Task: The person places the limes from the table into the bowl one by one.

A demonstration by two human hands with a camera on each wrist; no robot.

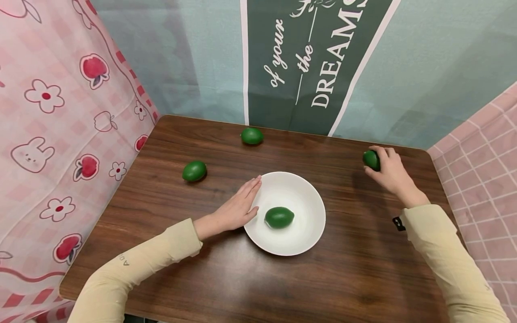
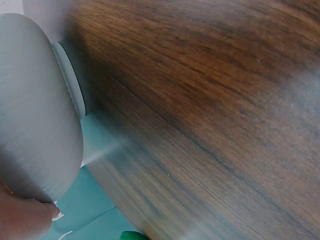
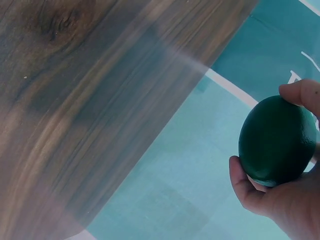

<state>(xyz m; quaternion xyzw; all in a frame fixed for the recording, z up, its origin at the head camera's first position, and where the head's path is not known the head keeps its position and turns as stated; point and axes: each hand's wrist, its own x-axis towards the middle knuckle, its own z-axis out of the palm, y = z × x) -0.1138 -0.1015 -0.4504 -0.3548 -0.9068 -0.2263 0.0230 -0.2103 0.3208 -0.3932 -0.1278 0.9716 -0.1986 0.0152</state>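
Note:
A white bowl (image 1: 304, 224) stands on the wooden table, with one green lime (image 1: 279, 217) lying inside it. My left hand (image 1: 232, 210) rests against the bowl's left rim, fingers straight; in the left wrist view part of that hand (image 2: 25, 217) shows beside the bowl's grey-looking outer wall (image 2: 40, 105). At the table's back right, my right hand (image 1: 389, 172) grips another lime (image 1: 370, 160) between thumb and fingers. The right wrist view shows this lime (image 3: 277, 141) held in the fingers of the right hand (image 3: 295, 200).
Two more limes lie on the table (image 1: 218, 278): one near the back edge (image 1: 251, 136), one to the left (image 1: 194, 171). A printed cloth (image 1: 202, 58) hangs behind, a pink patterned curtain (image 1: 44, 134) at left, a pink tiled surface (image 1: 484, 179) at right.

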